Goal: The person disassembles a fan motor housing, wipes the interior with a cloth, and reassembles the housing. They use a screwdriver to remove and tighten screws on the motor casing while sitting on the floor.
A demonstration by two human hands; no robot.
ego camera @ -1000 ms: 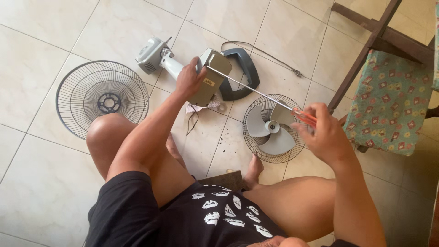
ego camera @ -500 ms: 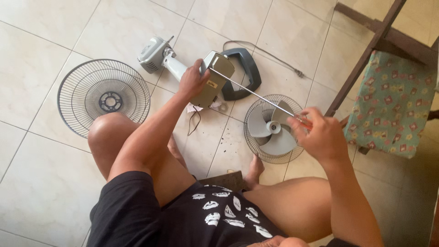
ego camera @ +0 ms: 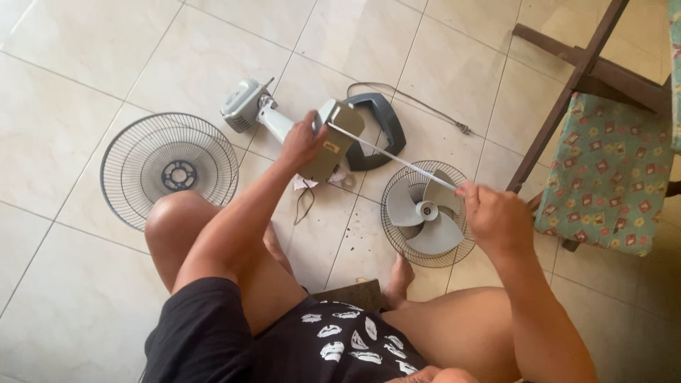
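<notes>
A dismantled grey fan body [ego camera: 332, 147] lies on the tiled floor, its motor head [ego camera: 243, 105] at the far left and its dark base [ego camera: 376, 128] behind it. My left hand [ego camera: 301, 142] grips the fan body near its neck. My right hand [ego camera: 495, 215] holds a long thin screwdriver [ego camera: 394, 157] whose tip rests on the top of the fan body. Below the screwdriver's shaft lie the grey fan blades [ego camera: 424, 211] inside a wire grille [ego camera: 391, 230].
A second round wire grille [ego camera: 169, 170] lies at the left. A power cord [ego camera: 425, 110] trails behind the base. A wooden chair with a patterned cushion [ego camera: 610, 170] stands at the right. My bare knees and feet are close in front.
My right hand has shifted slightly left and down, and the screwdriver has swung with it while its tip stays on the fan body. My left hand keeps its grip.
</notes>
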